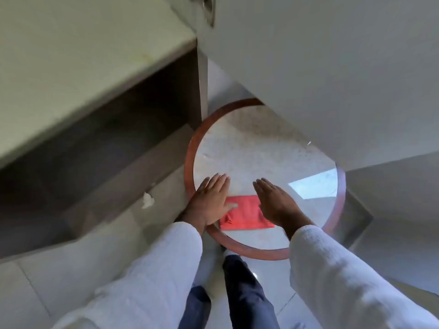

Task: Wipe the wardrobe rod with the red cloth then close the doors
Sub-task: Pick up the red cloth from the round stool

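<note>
Red cloth (244, 213) on round table (190, 148), edges partly hidden beneath both hands. Left hand (210, 201) and right hand (276, 203): fingers extended flat, gripping nothing; contact unclear.

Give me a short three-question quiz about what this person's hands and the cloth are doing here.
1. True or false: the red cloth lies folded on the round table.
2. Which of the hands overlaps the cloth's edge with its thumb: left hand or right hand?
3. Multiple choice: the hands are A) clenched in fists, B) open and flat, C) holding a rod.

Key: 1 true; 2 left; 3 B.
</note>
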Motion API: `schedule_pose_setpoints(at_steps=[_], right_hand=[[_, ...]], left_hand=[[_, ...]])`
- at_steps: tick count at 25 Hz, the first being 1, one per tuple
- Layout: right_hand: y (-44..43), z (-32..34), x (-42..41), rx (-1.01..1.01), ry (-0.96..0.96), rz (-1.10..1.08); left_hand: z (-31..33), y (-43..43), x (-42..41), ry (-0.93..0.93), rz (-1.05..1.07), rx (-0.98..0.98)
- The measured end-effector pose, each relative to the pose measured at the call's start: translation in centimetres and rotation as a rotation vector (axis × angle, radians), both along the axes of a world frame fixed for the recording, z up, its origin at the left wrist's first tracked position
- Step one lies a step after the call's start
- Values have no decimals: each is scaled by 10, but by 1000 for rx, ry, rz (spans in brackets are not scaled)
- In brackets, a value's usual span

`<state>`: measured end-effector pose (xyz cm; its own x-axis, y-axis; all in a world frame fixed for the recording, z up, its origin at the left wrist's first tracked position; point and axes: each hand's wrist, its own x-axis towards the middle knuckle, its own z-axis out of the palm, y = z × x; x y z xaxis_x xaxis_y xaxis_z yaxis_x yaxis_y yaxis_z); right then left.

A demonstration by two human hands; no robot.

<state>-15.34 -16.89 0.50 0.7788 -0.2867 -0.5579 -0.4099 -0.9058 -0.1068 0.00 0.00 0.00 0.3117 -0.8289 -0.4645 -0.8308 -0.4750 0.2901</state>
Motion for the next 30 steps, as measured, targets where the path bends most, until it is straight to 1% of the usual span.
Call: schedule_pose_setpoints(at_steps=[1, 2, 5, 7, 10, 12, 14, 17, 21, 23, 26, 28, 30], right_hand=[[-1, -21, -4, -41, 39, 2], [-6, -37, -7, -42, 37, -29], [-11, -70, -16, -80, 11, -107], [-11, -75, -7, -52, -15, -172], [0, -53, 15, 40, 14, -286], [7, -30, 39, 81, -18, -307], [13, 7, 69, 116, -44, -282], [21, 89, 111, 148, -133, -232], [36, 225, 165, 75, -253, -57], [42, 308, 197, 13, -316, -9], [56, 435, 242, -58, -479, 36], [68, 508, 267, -81, -609, 34], [85, 575, 286, -35, -746, -7]], left_hand=[[-26, -5, -7, -11, 11, 51], [-46, -10, -12, -13, 49, 64], [-83, -22, -20, -75, 81, 30], [-82, -29, -21, -26, 88, 31], [-52, -31, -8, 101, 197, 72], [-24, -27, 8, 129, 255, 54], [19, -16, 32, 82, 296, 26], [104, 6, 80, -48, 324, -58], [241, 42, 139, -124, 301, -142], [322, 60, 167, -167, 326, -212], [446, 90, 204, -271, 395, -380], [521, 111, 221, -341, 451, -507], [588, 134, 232, -393, 493, -612]])
